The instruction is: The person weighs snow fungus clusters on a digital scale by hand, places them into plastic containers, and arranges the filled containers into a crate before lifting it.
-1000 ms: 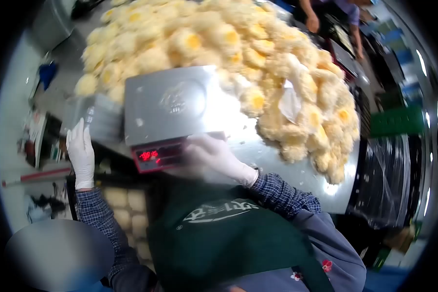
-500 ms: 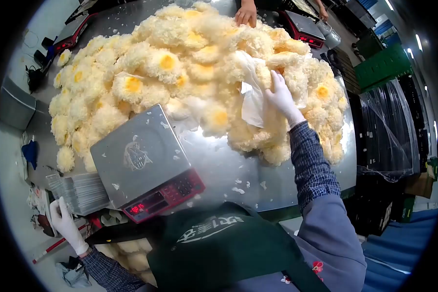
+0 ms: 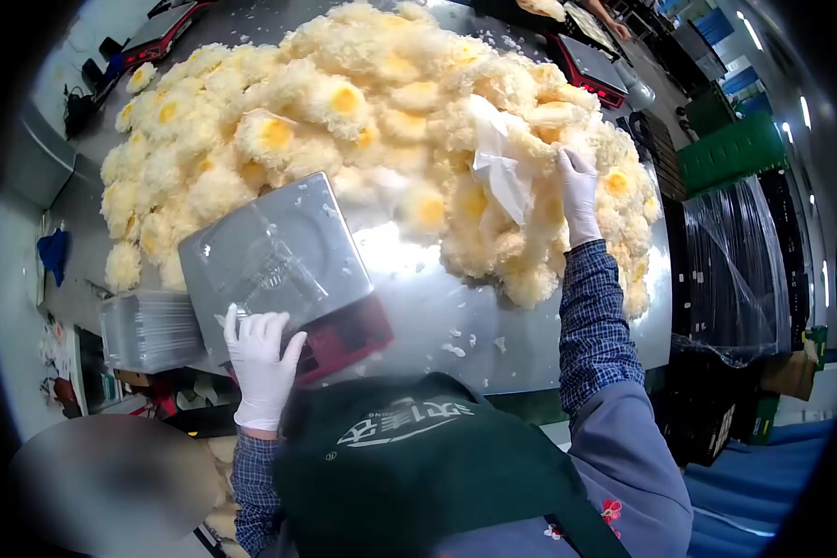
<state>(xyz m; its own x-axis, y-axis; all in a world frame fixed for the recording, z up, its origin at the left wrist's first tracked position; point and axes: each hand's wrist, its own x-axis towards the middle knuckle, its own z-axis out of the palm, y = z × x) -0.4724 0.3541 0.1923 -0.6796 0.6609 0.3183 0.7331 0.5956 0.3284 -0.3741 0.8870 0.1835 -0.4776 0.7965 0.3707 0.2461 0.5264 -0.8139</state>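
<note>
My left hand (image 3: 265, 367), in a white glove, has its fingers on the near edge of a clear plastic tray (image 3: 274, 270) over the plate of the near scale (image 3: 330, 219). Farther right, my gloved right hand (image 3: 580, 191) reaches into a heap of pale, frilly snow fungus (image 3: 344, 102) with yellow bases. Its fingers are pinched together at the edge of a snow fungus head (image 3: 551, 139); the fingertips are partly hidden. Just left of that hand, a white sheet (image 3: 504, 177) lies on the heap.
Stacked clear trays (image 3: 149, 332) stand left of the near scale. More scales are at the back left (image 3: 163, 35) and back right (image 3: 591, 70). White scraps dot the metal table (image 3: 418, 325). Wrapped black crates (image 3: 739, 260) stand beyond its right side. A blurred round shape (image 3: 116, 484) fills the lower left.
My left hand has come from the tray stack to the near scale with a clear tray. My right hand has shifted right, its fingers drawn together. Another person's hand has left the heap's far side.
</note>
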